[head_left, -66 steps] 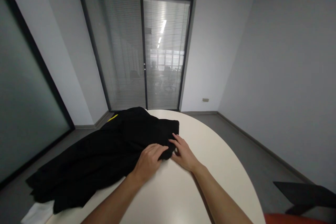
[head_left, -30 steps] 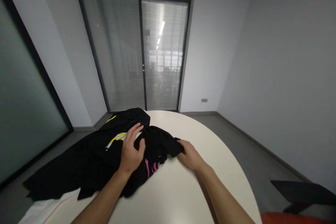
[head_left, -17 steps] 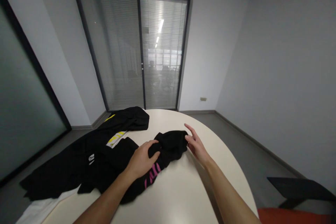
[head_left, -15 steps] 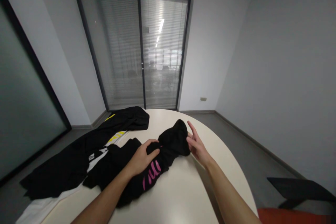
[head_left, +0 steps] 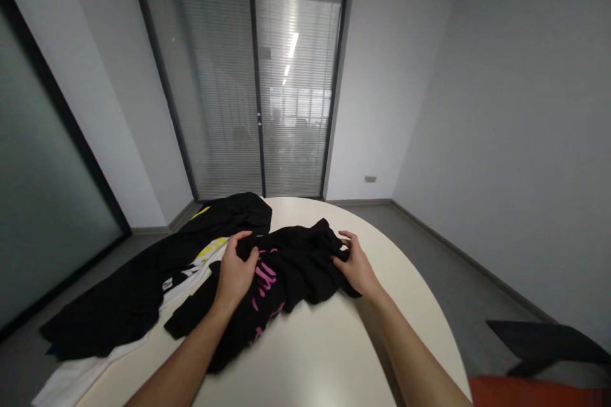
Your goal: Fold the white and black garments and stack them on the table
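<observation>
Spreading wider than a moment ago, the black top [head_left: 305,270] bares more pink print [head_left: 266,272], left hand [head_left: 237,272] and right hand [head_left: 358,272] loosely curved against it, pinch unclear.

The shirt [head_left: 300,273] is supported by the surface [head_left: 305,356]; clothes [head_left: 114,299] are laid left of it, a chair [head_left: 548,342] placed right.

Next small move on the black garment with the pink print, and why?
I'd probably ease the right hand outward, with the left hand as anchor, to spread the black garment: its cloth is bunched in folds between the two hands, and creases break up the pink print.
</observation>
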Demonstrator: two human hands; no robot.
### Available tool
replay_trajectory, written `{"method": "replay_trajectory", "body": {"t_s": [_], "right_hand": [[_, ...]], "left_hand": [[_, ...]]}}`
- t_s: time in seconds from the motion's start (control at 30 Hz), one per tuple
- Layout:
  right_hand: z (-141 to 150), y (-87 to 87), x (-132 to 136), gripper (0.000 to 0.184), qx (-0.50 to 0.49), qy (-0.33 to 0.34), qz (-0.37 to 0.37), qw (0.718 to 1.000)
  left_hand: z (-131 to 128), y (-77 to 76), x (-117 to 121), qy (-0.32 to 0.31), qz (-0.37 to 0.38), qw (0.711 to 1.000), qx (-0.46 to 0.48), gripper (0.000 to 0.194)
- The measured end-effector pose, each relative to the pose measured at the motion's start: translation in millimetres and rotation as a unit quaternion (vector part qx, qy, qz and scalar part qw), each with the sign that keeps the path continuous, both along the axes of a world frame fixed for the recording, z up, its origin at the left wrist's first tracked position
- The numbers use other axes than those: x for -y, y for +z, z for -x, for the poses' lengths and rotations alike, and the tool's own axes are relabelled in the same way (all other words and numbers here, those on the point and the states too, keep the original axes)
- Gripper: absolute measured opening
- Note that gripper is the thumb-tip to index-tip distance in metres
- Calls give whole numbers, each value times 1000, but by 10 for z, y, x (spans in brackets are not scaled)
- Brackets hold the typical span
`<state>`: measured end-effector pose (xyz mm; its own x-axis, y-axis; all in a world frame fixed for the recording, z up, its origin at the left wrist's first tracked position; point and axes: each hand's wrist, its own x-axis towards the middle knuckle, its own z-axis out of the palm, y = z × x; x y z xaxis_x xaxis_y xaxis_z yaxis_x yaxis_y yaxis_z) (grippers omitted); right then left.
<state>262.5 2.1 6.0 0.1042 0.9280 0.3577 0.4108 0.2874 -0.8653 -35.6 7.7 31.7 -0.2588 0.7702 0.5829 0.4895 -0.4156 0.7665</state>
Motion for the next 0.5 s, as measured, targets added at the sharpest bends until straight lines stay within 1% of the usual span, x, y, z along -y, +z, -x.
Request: {"method": "replay_trajectory", "body": {"t_s": [0.07, 0.1, 0.17, 0.2, 0.23, 0.27, 0.3, 0.33, 0.37, 0.4, 0.43, 0.47, 0.5], "right_hand": [[1, 59, -1, 63, -26, -8, -60, 998], [11, 91, 7, 62, -48, 4, -86, 995], [58, 152, 43, 59, -87, 49, -116, 988], [95, 180, 72, 58, -104, 75, -119, 985], [142, 206, 109, 57, -115, 101, -117, 981], [197, 231, 152, 56, -117, 126, -111, 979], [259, 256, 200, 56, -111, 152, -102, 977], [325, 279, 252, 57, -99, 180, -93, 974], [394, 303, 306, 58, -83, 207, -87, 971], [460, 327, 359, 60, -61, 231, -83, 968], [520, 350, 409, 62, -38, 250, -81, 964], [570, 374, 453, 64, -19, 262, -81, 962], [607, 395, 487, 65, -1, 267, -79, 960]], "left_hand": [[66, 17, -18, 14, -15, 999, -36, 15], [83, 27, -9, 4, -7, 998, -70, 16], [79, 47, 39, -29, 50, 985, -161, 35], [60, 55, 74, -38, 86, 974, -204, 40], [31, 60, 110, -39, 107, 964, -238, 39], [-2, 62, 145, -31, 105, 959, -262, 33], [-36, 62, 174, -24, 81, 958, -274, 31], [-68, 60, 198, -27, 44, 959, -280, 42], [-94, 59, 215, -45, 5, 958, -284, 58], [-113, 58, 227, -75, -25, 955, -287, 70], [-123, 58, 234, -109, -39, 951, -287, 75], [-127, 60, 237, -139, -38, 948, -283, 72], [-123, 64, 236, -162, -29, 947, -276, 65]]}}
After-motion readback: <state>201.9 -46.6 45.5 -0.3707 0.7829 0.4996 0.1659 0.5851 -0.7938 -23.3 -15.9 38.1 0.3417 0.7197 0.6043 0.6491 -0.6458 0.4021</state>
